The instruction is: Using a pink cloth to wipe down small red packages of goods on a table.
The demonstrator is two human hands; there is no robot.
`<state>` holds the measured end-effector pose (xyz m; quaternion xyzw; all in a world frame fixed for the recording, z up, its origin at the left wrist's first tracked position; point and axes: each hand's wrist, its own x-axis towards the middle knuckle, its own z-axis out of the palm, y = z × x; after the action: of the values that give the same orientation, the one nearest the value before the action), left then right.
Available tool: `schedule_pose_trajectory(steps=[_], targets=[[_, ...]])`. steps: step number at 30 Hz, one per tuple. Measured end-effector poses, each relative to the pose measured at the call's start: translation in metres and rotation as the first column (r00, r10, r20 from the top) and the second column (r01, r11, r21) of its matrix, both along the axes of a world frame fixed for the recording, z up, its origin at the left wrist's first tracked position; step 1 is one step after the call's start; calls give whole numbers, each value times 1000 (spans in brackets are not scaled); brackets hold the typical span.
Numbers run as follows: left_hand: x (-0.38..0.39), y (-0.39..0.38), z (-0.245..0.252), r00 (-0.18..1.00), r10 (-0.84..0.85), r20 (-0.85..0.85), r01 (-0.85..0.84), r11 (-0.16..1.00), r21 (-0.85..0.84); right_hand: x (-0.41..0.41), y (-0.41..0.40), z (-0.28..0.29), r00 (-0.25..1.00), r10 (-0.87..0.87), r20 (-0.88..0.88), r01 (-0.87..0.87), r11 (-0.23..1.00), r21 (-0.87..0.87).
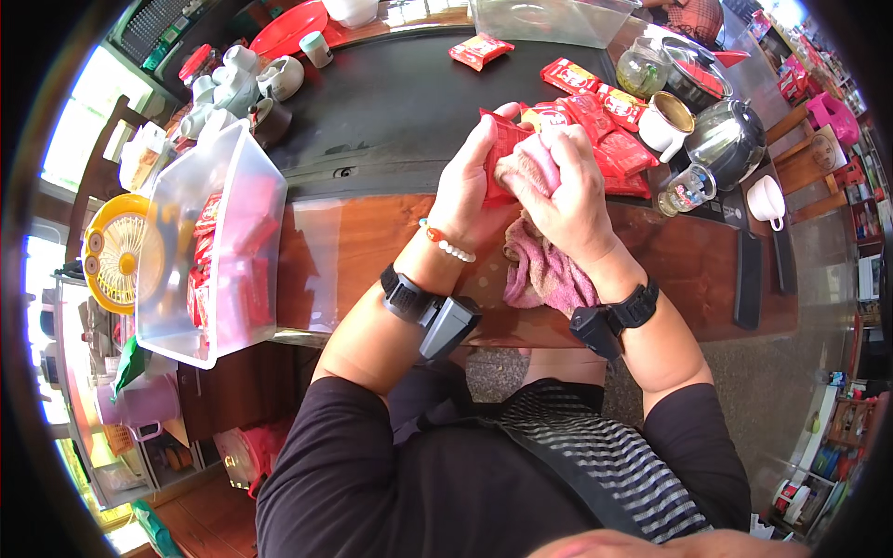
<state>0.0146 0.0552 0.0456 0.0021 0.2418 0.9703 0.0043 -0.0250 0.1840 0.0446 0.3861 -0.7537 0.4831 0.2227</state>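
Observation:
Above the table's near part, my left hand [466, 167] grips a red plastic packet [501, 150], thumb along its edge. A pink cloth [530, 164] is bunched in the fingers of my right hand [573, 195] and pressed against the packet's face. The cloth's brownish-pink tail [541, 261] hangs below onto the wooden table edge. Just beyond my right hand lies a pile of similar red packets [617, 153]. One more red packet [481, 51] rests apart on the black tray surface [391, 104].
At left stands a translucent plastic bin [244, 279] holding several red packets, beside a yellow fan [122, 254]. On the right are a glass kettle [725, 143], a white enamel mug [664, 125], a drinking glass [687, 190] and a white cup [766, 202]. A clear bin [551, 24] sits at the back.

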Motion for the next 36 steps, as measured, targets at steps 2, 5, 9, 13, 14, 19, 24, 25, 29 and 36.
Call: schedule_pose_trajectory(steps=[2, 5, 9, 13, 14, 19, 24, 25, 29, 36], targets=[[-1, -3, -4, 1000, 2, 1, -2, 1000, -17, 2, 1, 2, 998, 48, -31, -47, 999, 25], [-3, -9, -9, 999, -1, 47, -4, 995, 104, 10, -1, 9, 991, 116, -72, -107, 988, 115], [-8, -18, -9, 995, 5, 102, -26, 980, 198, 4, 1, 6, 995, 83, -56, -77, 992, 102], [-5, -19, 1, 994, 25, 104, -55, 952, 300, -3, 4, 4, 999, 7, -48, -1, 991, 133], [-6, -19, -1, 994, 23, 104, -53, 953, 299, -3, 5, 5, 1000, -6, -10, 7, 990, 140], [-9, -20, -1, 999, 18, 32, -25, 970, 242, -10, 9, 2, 995, 44, 91, -49, 997, 60], [-3, -13, 6, 993, -37, -114, 33, 999, -38, -11, 14, 7, 697, 389, 602, -242, 918, -313], [-1, -13, 7, 991, -63, -121, 48, 991, -125, -15, 13, 3, 772, 336, 540, -191, 932, -307], [3, -6, 10, 986, -96, -133, 54, 955, -293, -21, 11, -7, 774, 321, 545, -79, 904, -421], [-2, 5, -14, 983, -34, -180, -99, 732, -674, -23, 8, -16, 907, 208, 367, -83, 941, -328]])
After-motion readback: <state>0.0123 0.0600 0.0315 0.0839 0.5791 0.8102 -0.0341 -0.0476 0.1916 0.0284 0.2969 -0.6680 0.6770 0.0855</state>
